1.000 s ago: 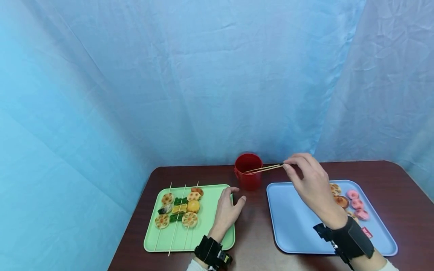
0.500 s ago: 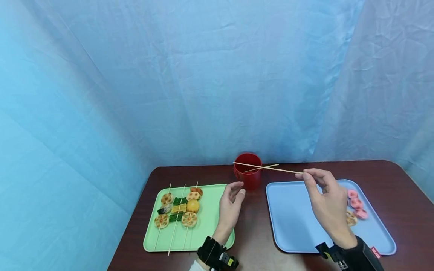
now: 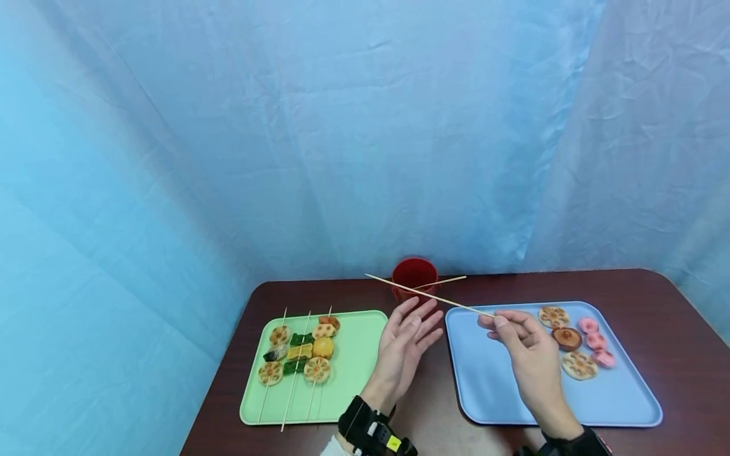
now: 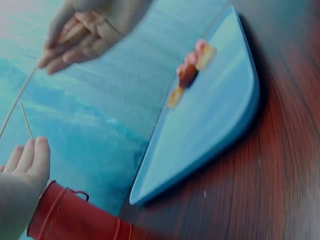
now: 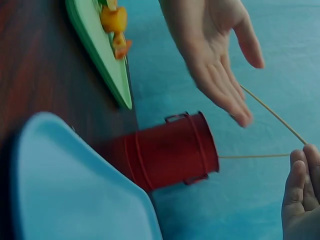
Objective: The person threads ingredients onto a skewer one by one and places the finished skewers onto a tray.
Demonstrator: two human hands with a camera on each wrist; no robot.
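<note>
My right hand (image 3: 527, 361) pinches one bare wooden skewer (image 3: 456, 304) near its end, above the blue tray's left part. The skewer slants up to the left and crosses in front of the red bucket (image 3: 414, 268). A second skewer (image 3: 453, 279) leans in that bucket, its free end out to the right. Palm up with spread fingers, my left hand (image 3: 402, 348) holds nothing. It is raised between the trays, below the held skewer. In the right wrist view, the left hand (image 5: 217, 65) appears above the bucket (image 5: 170, 150), near the far end of the held skewer.
The green tray (image 3: 359, 380) bears three skewers threaded with toy food, such as lotus slices (image 3: 317, 370) and a yellow ball (image 3: 323, 347). On the blue tray (image 3: 485, 380) lie two lotus slices (image 3: 580, 366), a brown mushroom (image 3: 567, 339) and a pink knobbly piece (image 3: 596, 342).
My right hand has drawn one skewer out of the bucket and moved it down and toward the front; the other stays in. My left hand has turned palm up, moved right and spread its fingers.
</note>
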